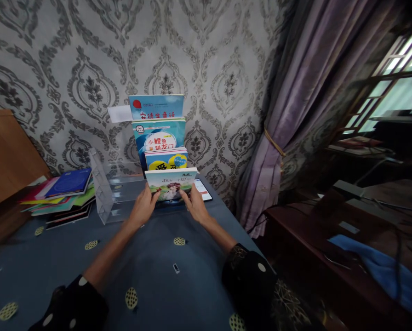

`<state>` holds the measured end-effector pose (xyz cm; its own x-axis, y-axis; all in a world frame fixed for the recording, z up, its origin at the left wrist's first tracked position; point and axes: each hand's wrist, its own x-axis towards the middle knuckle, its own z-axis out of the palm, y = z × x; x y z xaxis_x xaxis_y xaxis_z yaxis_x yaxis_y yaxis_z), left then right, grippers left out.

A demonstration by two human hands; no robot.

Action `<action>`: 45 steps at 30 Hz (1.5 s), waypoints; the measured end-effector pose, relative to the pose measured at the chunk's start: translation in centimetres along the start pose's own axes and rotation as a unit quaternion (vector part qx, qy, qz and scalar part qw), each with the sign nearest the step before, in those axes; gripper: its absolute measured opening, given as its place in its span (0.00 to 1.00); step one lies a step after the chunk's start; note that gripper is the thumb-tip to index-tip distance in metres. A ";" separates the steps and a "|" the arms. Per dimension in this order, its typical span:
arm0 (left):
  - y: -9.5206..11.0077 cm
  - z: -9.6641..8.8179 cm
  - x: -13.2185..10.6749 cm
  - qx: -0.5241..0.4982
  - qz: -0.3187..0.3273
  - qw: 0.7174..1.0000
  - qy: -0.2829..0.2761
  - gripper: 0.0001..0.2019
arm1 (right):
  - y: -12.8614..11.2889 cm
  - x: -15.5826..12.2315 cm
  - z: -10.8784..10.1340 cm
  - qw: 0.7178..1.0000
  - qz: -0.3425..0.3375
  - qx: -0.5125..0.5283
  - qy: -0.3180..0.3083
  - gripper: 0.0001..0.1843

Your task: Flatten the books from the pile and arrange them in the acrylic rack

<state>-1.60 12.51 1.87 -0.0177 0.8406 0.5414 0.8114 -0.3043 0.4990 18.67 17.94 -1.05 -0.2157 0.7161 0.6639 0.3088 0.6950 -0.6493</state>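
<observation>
Between my two hands I hold a picture book (171,185) with a green meadow and a small figure on its cover. My left hand (144,204) grips its left side, thumb on the front cover. On the right side, my right hand (195,202) grips it the same way. The book is at the front of a clear stepped rack (104,191). Behind it stand a yellow-and-blue book (157,163), a teal book (145,135) and a blue book (157,103), each higher than the one before. The book's lower edge is hard to make out.
A pile of thin books and folders (70,184) lies left of the rack. A phone or tablet (202,189) with a lit screen lies behind my right hand. Patterned wall (220,82) backs the table (151,285). At right are a purple curtain (268,161) and a dark red table (295,230).
</observation>
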 end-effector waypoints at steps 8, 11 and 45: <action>-0.8 0.1 -0.4 0.025 -0.022 0.999 0.018 0.16 | -0.1 0.3 0.4 0.999 0.006 -0.024 0.040 0.10; -0.8 0.0 -0.4 0.040 -0.026 0.999 0.013 0.16 | 0.2 0.2 0.6 0.999 0.013 -0.013 0.034 0.11; 2.2 0.0 -0.3 0.242 -0.139 0.955 -0.104 0.11 | 1.3 -0.6 0.6 0.994 0.030 -0.086 0.055 0.22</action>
<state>0.19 11.56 2.82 -0.1953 0.9450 0.2623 0.9684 0.1434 0.2042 18.64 18.49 -2.53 -0.0927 0.7382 0.6682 0.4743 0.6228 -0.6222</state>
